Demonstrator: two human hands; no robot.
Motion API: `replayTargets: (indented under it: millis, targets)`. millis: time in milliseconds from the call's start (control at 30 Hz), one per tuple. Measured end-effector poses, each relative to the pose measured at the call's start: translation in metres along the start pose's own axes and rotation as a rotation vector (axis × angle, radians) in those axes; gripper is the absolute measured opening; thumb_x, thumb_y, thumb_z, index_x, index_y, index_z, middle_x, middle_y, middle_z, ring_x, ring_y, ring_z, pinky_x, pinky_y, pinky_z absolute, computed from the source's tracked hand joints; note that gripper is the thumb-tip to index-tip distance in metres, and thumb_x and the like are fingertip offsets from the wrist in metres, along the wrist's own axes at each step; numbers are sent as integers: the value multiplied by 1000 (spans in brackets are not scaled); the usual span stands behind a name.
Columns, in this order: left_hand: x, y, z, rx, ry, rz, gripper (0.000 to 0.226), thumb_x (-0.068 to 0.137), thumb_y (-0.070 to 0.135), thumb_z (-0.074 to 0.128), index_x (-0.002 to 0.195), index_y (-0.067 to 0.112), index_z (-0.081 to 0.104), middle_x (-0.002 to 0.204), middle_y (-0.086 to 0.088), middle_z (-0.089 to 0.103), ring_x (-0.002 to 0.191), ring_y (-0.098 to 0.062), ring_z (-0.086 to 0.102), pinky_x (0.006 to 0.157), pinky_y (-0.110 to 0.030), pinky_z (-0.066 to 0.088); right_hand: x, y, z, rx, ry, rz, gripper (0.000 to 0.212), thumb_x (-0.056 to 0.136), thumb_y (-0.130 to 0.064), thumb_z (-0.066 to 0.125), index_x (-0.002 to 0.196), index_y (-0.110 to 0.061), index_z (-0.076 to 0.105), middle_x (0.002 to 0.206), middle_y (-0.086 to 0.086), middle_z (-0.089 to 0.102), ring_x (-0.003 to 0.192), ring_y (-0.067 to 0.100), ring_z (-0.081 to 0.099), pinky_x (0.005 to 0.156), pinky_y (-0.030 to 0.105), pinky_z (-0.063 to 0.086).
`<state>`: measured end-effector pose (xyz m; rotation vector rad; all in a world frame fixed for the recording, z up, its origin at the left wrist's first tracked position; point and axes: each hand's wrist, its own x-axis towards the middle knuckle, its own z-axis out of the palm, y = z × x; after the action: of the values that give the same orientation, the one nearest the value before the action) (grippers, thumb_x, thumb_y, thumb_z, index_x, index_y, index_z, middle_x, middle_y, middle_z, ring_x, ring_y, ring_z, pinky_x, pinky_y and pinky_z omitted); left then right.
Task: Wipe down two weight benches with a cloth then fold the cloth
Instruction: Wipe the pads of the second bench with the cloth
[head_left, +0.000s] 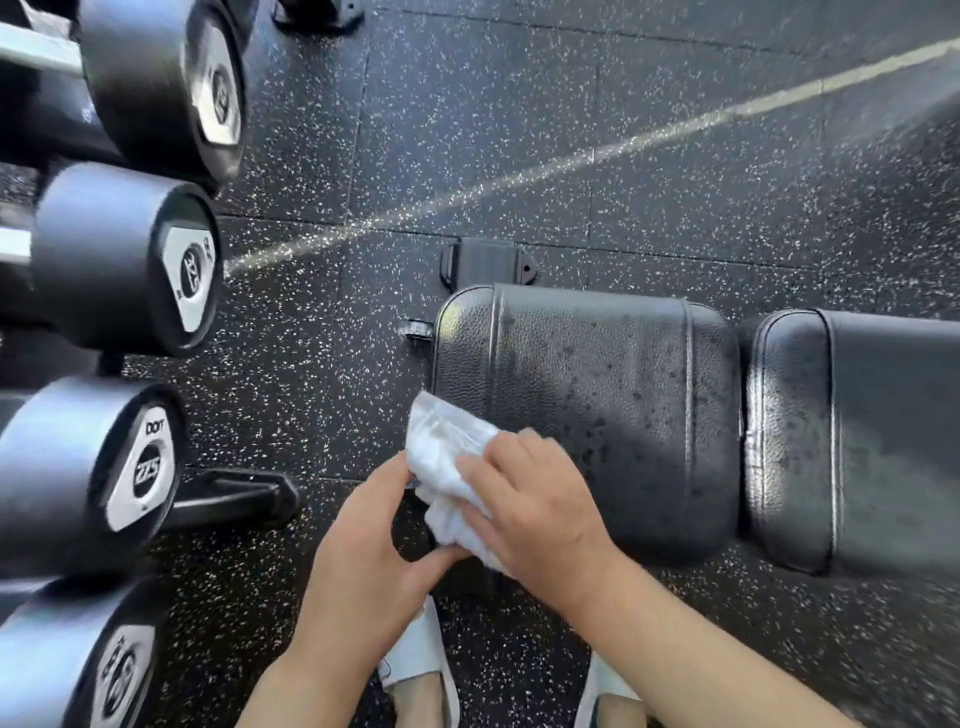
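Two hands: my left hand (363, 540) pinches the cloth's edge, my right hand (530, 499) grips it.
Cloth (441, 447): lower centre, at the bench pad (587, 405) corner.
Technique: I'd flatten it, then make long overlapping passes.

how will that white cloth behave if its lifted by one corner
The cloth is crumpled between the left hand and right hand, so it is probably floppy and would hang limp. It looks thin, so likely light. It may be damp: the bench shows wet spots.
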<state>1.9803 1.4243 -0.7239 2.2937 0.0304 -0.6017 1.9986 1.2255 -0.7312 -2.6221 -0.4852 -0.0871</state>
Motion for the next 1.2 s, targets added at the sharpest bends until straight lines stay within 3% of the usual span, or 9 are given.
replayTargets:
  millis: [67,267,400,500,667,833,967,1133,1200]
  targets:
    - [2,-2,2,25,8,-8,103,64,44,98,147,55,37,139,50,43,132,22,41,108,-4,32,42,16,1,-65,71,14,15,93,-22,68,93,-7,71,87,12,59,74,28,51,62,43,44]
    - [2,-4,3,45,25,20,109,66,44,98,151,63,32,150,40,44,139,8,46,113,-24,41,166,48,3,-105,138,305,21,94,-22,63,105,-4,67,106,15,61,93,33,57,77,43,48]
    - [0,-5,5,32,34,35,105,68,42,97,150,60,35,150,40,43,138,9,46,113,-19,39,106,29,9,-90,158,218,11,93,-17,63,93,-7,67,96,15,61,83,31,55,73,42,50]
    - [-1,-4,5,5,37,38,94,71,45,93,150,49,42,148,36,47,138,9,46,110,-8,35,18,2,14,9,-19,84,18,100,-21,57,86,-13,65,88,13,57,79,31,48,70,51,42]
    - [3,9,0,34,30,122,100,71,43,90,146,65,27,146,49,34,136,24,33,105,4,21,-29,28,-11,-13,44,-23,18,101,-24,63,109,-9,68,89,6,53,73,28,47,63,43,38]
    - [13,16,-8,179,-60,156,110,75,39,93,164,37,27,166,28,21,155,8,17,124,-14,15,74,76,-23,-183,202,231,22,98,-20,57,86,-4,65,86,16,59,78,33,55,67,46,44]
    - [28,32,-13,82,3,176,66,94,34,72,155,29,46,163,20,35,152,7,26,120,-5,16,129,83,-25,-95,204,431,20,97,-19,61,104,-1,68,103,15,61,92,35,58,76,46,48]
    - [64,69,4,160,144,151,57,102,28,57,157,21,44,165,3,35,155,-14,27,128,-23,15,63,57,-20,-152,18,184,39,108,-26,29,109,-11,65,102,8,59,91,28,53,81,39,46]
    - [74,85,22,228,185,180,55,103,34,53,155,19,48,164,-3,35,155,-25,26,129,-32,18,27,81,-35,-194,87,168,34,106,-23,41,97,-8,69,89,10,61,78,30,54,70,41,49]
